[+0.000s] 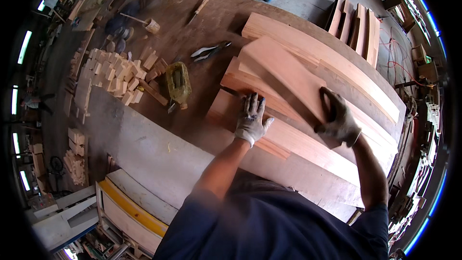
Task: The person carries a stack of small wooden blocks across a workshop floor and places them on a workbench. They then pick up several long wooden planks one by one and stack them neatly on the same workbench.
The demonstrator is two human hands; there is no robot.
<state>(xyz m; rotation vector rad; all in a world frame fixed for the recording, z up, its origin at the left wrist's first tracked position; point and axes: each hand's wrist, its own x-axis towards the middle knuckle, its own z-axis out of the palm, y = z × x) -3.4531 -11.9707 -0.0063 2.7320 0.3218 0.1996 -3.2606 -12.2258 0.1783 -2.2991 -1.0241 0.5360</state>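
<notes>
A thick reddish wooden board [284, 72] is lifted at a tilt above other boards, slightly smeared by motion. My right hand [340, 123], in a white glove with dark fingertips, grips its near end, thumb and fingers on either side. My left hand [251, 120], in a matching stained glove, lies with fingers spread on a flat wooden plank [308, 142] on the worktable. Behind the lifted board, a long, slightly curved plank [332, 60] rests on the table. Some planks are partly hidden under the lifted board.
On the brown tabletop [207, 43] lie pliers [211, 51], a yellowish plastic bottle with a cut-open side [179, 85], a brush [198, 9] and a pot with a stick [151, 25]. Small wood blocks [115, 74] are heaped at left. More boards [353, 26] stand beyond the table's far right.
</notes>
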